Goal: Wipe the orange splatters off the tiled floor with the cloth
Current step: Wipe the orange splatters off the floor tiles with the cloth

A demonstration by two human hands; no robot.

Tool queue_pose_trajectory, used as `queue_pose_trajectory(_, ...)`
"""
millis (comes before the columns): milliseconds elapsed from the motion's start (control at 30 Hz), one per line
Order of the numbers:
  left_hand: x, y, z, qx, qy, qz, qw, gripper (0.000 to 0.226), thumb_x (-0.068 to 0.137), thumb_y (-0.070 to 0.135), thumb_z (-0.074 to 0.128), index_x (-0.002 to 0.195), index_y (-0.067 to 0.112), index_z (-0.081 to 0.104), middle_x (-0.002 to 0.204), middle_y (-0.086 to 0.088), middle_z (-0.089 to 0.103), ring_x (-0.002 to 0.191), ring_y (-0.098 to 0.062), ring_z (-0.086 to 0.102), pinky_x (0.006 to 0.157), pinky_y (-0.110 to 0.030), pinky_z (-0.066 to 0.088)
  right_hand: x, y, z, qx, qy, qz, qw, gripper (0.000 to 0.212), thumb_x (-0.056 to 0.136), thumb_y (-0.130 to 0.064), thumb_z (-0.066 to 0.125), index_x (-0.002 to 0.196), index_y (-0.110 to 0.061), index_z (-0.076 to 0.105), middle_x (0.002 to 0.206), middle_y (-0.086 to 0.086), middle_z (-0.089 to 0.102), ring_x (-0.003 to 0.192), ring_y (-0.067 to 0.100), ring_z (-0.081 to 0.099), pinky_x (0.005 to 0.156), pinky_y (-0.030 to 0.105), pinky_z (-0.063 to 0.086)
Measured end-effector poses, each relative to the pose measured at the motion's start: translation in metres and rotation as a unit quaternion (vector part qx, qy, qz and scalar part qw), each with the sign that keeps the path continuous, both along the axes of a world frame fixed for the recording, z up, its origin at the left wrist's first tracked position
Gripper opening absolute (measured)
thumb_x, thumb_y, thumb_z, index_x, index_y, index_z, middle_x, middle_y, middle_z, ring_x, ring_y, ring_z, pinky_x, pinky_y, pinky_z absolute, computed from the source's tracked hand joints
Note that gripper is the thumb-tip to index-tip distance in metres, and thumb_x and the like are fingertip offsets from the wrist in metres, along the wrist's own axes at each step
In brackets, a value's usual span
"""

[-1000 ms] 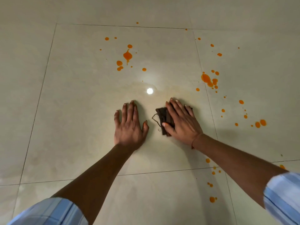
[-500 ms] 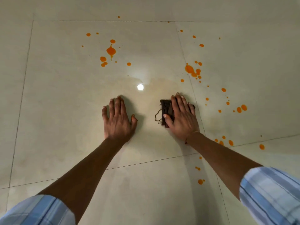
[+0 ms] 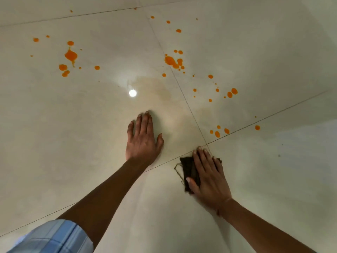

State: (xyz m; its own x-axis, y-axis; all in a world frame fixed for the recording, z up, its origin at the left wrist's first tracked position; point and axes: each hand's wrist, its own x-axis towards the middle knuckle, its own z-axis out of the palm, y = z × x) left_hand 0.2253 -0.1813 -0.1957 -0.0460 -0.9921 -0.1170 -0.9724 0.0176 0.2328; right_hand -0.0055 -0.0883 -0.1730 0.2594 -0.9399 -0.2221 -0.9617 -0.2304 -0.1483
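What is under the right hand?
A dark cloth, pressed flat on the floor by the right hand; only its left part shows. Anything beneath the cloth is hidden.

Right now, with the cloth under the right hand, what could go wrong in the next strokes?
The cloth is small and dark under the right hand; pushed through the big orange blot, it may smear rather than lift, like the faint brownish film nearby.
Drops lie beside the grout line; wiping could press colour into it.
The left hand presses flat on the glossy floor and might slip.
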Motion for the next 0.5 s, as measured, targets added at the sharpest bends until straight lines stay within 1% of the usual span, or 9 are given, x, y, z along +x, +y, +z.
queue_pose_trajectory(67,-0.002,0.000,0.003,0.002,-0.003,0.000,1.000,0.074,0.094,0.049,0.023,0.151,0.002,0.014,0.159,-0.013,0.016,0.148,-0.027,0.009,0.119,-0.046,0.008,-0.005,-0.003,-0.003,0.001,-0.007,0.004,1.000,0.078,0.091,-0.058,0.034,0.155,-0.017,0.013,0.162,0.004,0.010,0.149,0.021,0.011,0.117,0.042,0.012)
queue_pose_trajectory(200,-0.001,-0.001,0.001,-0.009,-0.008,0.005,1.000,0.074,0.093,0.048,0.025,0.150,0.002,0.017,0.159,-0.013,0.018,0.147,-0.027,0.011,0.119,-0.046,0.010,0.030,-0.077,-0.004,-0.023,0.017,-0.032,0.999,0.076,0.093,-0.058,0.027,0.155,-0.017,0.011,0.163,0.005,0.010,0.150,0.020,0.007,0.119,0.042,0.011)
queue_pose_trajectory(267,-0.003,0.000,-0.001,-0.014,-0.002,0.003,1.000,0.073,0.093,0.048,0.026,0.150,0.002,0.018,0.158,-0.013,0.019,0.147,-0.027,0.012,0.119,-0.046,0.010,0.037,-0.073,-0.005,-0.032,0.012,-0.059,0.998,0.074,0.094,-0.056,0.027,0.155,-0.017,0.010,0.163,0.005,0.008,0.150,0.020,0.004,0.120,0.041,0.009)
queue_pose_trajectory(333,-0.001,0.000,-0.001,-0.017,-0.007,0.001,1.000,0.074,0.093,0.048,0.025,0.150,0.002,0.018,0.158,-0.014,0.019,0.147,-0.027,0.012,0.119,-0.046,0.010,0.035,-0.031,-0.003,-0.006,-0.007,-0.050,0.999,0.075,0.095,-0.055,0.032,0.155,-0.017,0.008,0.163,0.004,0.005,0.150,0.018,0.002,0.120,0.042,0.008)
queue_pose_trajectory(400,0.000,0.000,0.001,-0.012,-0.003,0.005,1.000,0.074,0.093,0.049,0.023,0.150,0.001,0.018,0.158,-0.014,0.020,0.147,-0.028,0.012,0.119,-0.046,0.010,0.029,0.006,0.000,0.008,-0.017,-0.016,1.000,0.077,0.094,-0.057,0.034,0.155,-0.018,0.010,0.163,0.004,0.008,0.150,0.019,0.004,0.119,0.044,0.011)
queue_pose_trajectory(433,-0.001,-0.001,0.003,-0.009,0.002,0.005,1.000,0.075,0.093,0.049,0.023,0.150,0.001,0.018,0.158,-0.015,0.020,0.147,-0.028,0.013,0.119,-0.046,0.010,0.027,0.003,-0.003,0.012,-0.023,0.005,1.000,0.077,0.093,-0.058,0.034,0.155,-0.018,0.011,0.162,0.004,0.010,0.150,0.019,0.006,0.118,0.045,0.014)
queue_pose_trajectory(500,-0.002,-0.001,0.005,-0.005,0.009,0.000,1.000,0.075,0.092,0.050,0.024,0.149,0.001,0.021,0.157,-0.015,0.023,0.146,-0.029,0.016,0.118,-0.047,0.012,0.043,-0.036,-0.005,0.001,-0.016,0.032,0.999,0.075,0.094,-0.059,0.029,0.154,-0.017,0.013,0.162,0.006,0.013,0.149,0.020,0.010,0.118,0.047,0.017)
